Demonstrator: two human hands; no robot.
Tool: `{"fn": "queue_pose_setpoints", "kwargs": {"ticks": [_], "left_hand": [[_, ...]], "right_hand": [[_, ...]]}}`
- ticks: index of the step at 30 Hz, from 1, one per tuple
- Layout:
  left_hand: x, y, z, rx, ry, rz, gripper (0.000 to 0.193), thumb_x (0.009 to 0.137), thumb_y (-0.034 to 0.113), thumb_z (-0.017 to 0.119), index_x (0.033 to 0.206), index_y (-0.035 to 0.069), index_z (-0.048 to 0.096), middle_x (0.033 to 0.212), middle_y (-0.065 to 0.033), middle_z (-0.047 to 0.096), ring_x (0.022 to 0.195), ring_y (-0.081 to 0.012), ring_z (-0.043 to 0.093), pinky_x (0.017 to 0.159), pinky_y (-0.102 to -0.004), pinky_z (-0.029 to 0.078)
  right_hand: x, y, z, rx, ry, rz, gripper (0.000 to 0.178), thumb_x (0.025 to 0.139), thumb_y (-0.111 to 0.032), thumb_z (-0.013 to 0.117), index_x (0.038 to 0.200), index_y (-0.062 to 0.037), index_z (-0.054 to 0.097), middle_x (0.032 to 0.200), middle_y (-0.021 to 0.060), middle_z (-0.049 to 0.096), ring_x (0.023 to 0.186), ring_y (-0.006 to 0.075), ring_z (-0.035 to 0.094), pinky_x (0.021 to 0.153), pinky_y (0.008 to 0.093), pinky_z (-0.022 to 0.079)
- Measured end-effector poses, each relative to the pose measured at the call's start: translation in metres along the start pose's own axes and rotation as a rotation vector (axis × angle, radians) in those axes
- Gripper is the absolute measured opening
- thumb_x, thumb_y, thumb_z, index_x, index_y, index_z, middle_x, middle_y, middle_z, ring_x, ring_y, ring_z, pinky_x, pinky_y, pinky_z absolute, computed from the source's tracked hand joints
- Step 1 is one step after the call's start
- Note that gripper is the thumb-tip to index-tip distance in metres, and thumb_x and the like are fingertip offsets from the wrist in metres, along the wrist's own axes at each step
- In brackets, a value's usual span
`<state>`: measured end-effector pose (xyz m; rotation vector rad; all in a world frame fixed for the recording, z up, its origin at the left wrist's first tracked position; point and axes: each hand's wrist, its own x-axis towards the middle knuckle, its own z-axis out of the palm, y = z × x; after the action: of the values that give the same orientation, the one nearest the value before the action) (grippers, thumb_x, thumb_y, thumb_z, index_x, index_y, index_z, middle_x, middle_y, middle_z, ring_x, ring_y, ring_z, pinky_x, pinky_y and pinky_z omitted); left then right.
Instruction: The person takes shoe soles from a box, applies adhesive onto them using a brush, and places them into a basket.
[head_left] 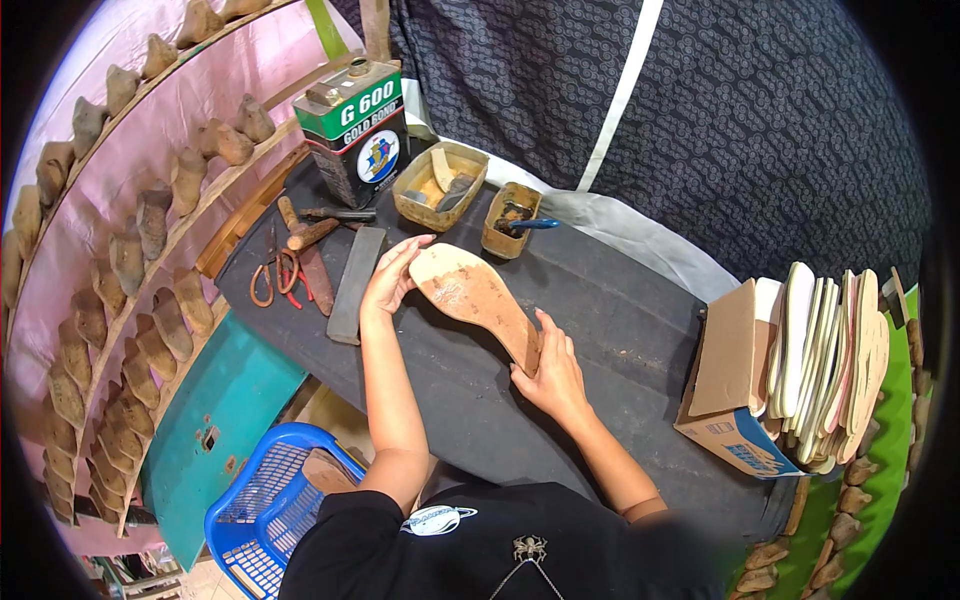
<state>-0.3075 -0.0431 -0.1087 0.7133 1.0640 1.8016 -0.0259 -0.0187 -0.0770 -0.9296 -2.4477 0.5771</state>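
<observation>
Between my two hands, above the dark tabletop, is a tan shoe insole (472, 292) with a pale toe end and a wet-looking patch. My left hand (392, 282) grips its wide end from the side, fingers along the far edge. At the narrow heel end, my right hand (552, 370) pinches it between thumb and fingers. A long grey block (357, 287) lies left of my left hand. Beyond the insole stand a small cut-down tub (497, 238) with dark residue and a blue-handled brush (535, 224), and a larger tub (472, 160) holding scraps.
A tall metal can (345, 150) stands at the far left, near a hammer (310, 235) and scissors (268, 278). At right, a cardboard box (722, 350) is packed with soles (815, 350). A blue basket (262, 520) sits below the table. Shelves of shoe lasts (150, 225) line the left.
</observation>
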Motion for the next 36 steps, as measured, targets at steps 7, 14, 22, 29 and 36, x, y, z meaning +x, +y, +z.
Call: {"fn": "queue_pose_setpoints", "kwargs": {"ticks": [7, 14, 22, 29, 36], "left_hand": [[-0.061, 0.035, 0.007, -0.223, 0.136, 0.208, 0.035, 0.087, 0.027, 0.043, 0.112, 0.002, 0.046, 0.104, -0.0067, 0.055, 0.087, -0.0131, 0.056, 0.071, -0.0256, 0.049], [-0.195, 0.056, -0.032, -0.42, 0.348, 0.441, 0.039, 0.088, 0.033, 0.036, 0.115, 0.005, 0.042, 0.111, -0.0083, 0.049, 0.096, -0.0181, 0.052, 0.082, -0.0316, 0.043], [-0.353, -0.022, -0.121, -0.666, 0.531, 0.439, 0.048, 0.087, 0.039, 0.035, 0.121, 0.005, 0.036, 0.12, -0.0078, 0.045, 0.108, -0.0229, 0.044, 0.088, -0.0375, 0.038], [-0.423, -0.113, -0.158, -0.869, 0.574, 0.36, 0.05, 0.086, 0.044, 0.028, 0.122, 0.011, 0.037, 0.127, -0.0063, 0.039, 0.115, -0.032, 0.036, 0.093, -0.0502, 0.027], [-0.448, -0.186, -0.208, -0.92, 0.665, 0.2, 0.054, 0.082, 0.052, 0.029, 0.125, 0.018, 0.034, 0.128, -0.0032, 0.038, 0.112, -0.0324, 0.038, 0.089, -0.0508, 0.029]], "right_hand": [[-0.001, -0.043, 0.004, 0.09, 0.086, -0.107, 0.08, 0.06, -0.011, 0.067, 0.126, -0.0031, 0.022, 0.103, 0.0186, 0.043, 0.092, 0.0355, 0.044, 0.078, 0.041, 0.04], [-0.041, -0.118, 0.044, 0.226, -0.122, -0.206, 0.081, 0.062, -0.012, 0.068, 0.127, -0.0044, 0.02, 0.11, 0.0185, 0.039, 0.096, 0.0363, 0.043, 0.079, 0.0412, 0.041], [-0.131, -0.169, 0.156, 0.335, -0.542, -0.236, 0.084, 0.062, -0.015, 0.067, 0.128, -0.0031, 0.016, 0.108, 0.022, 0.039, 0.099, 0.0388, 0.041, 0.082, 0.0427, 0.038], [-0.192, -0.175, 0.267, 0.241, -0.773, -0.138, 0.086, 0.062, -0.015, 0.067, 0.127, -0.0046, 0.013, 0.112, 0.0238, 0.036, 0.102, 0.0408, 0.04, 0.085, 0.045, 0.036], [-0.232, -0.149, 0.339, 0.268, -0.842, -0.092, 0.088, 0.062, -0.014, 0.069, 0.128, -0.0042, 0.011, 0.116, 0.0263, 0.032, 0.105, 0.0429, 0.037, 0.089, 0.0459, 0.032]]}}
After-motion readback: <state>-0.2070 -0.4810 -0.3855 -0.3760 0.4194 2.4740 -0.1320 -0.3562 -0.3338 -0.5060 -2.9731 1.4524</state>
